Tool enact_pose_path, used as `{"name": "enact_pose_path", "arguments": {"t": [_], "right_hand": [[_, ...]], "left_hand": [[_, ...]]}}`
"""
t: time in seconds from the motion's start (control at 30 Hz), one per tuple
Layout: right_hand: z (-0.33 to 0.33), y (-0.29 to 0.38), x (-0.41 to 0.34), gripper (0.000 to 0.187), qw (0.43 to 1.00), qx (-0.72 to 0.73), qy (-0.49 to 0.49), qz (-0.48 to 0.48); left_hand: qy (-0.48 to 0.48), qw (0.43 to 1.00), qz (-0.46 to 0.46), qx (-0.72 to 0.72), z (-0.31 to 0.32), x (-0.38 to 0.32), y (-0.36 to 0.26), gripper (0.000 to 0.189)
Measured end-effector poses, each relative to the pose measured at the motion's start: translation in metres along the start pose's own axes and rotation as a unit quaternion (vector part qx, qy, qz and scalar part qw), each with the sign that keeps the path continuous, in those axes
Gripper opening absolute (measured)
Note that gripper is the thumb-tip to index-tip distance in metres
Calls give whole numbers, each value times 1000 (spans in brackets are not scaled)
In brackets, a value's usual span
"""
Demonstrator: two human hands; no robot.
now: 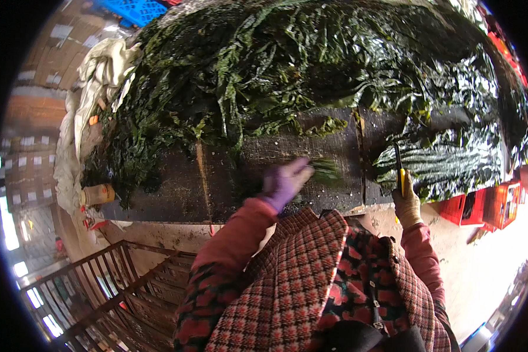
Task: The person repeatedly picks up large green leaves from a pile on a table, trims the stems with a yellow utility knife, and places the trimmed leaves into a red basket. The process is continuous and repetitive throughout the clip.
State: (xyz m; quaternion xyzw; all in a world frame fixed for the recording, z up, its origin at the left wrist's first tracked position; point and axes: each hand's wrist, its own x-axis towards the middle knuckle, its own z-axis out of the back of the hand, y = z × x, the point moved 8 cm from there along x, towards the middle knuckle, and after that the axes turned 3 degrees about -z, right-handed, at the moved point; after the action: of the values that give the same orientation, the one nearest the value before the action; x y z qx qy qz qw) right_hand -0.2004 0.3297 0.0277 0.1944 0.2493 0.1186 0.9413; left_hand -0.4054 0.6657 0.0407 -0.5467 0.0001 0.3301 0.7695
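Observation:
Blurred by motion, my left hand (286, 182) in a purple glove is over the dark table top (273, 154). A small green strip of seaweed (328, 170), also blurred, lies at its fingertips; whether the fingers grip it cannot be told. In a pale glove, my right hand (407, 202) holds a yellow-handled knife (401, 176) with its dark blade pointing away from me. The blade's tip reaches the left end of a layered stack of long seaweed fronds (449, 158). Beyond both hands spreads a big, wet, tangled heap of dark green seaweed (290, 66).
At the table's left end are a plastic jar (97, 194) and crumpled pale cloth (108, 59). A rusty metal rack (127, 281) stands below left. Red plastic crates (464, 207) sit on the floor at right. A blue crate (134, 11) shows at the far left.

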Motion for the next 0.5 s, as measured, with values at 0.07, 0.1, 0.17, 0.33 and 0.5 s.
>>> {"name": "enact_pose_path", "arguments": {"t": [0.07, 0.1, 0.17, 0.33, 0.5], "right_hand": [[-4, -2, 10, 73, 1000, 26, -5, 16], [-7, -7, 11, 72, 1000, 19, -12, 7], [-14, -8, 11, 69, 1000, 18, -13, 10], [-34, 25, 14, 73, 991, -58, -4, 124], [-21, 45, 23, 73, 980, -50, -35, 188]], "left_hand": [[-137, 988, 29, -63, 82, -16, 31, 58], [-193, 978, 57, -56, 119, -22, 48, 63], [-310, 913, -14, 263, 168, -38, 44, 77], [-185, 906, 147, 352, 145, -4, 90, 75], [-226, 944, 76, 226, 160, -31, 67, 25]]}}
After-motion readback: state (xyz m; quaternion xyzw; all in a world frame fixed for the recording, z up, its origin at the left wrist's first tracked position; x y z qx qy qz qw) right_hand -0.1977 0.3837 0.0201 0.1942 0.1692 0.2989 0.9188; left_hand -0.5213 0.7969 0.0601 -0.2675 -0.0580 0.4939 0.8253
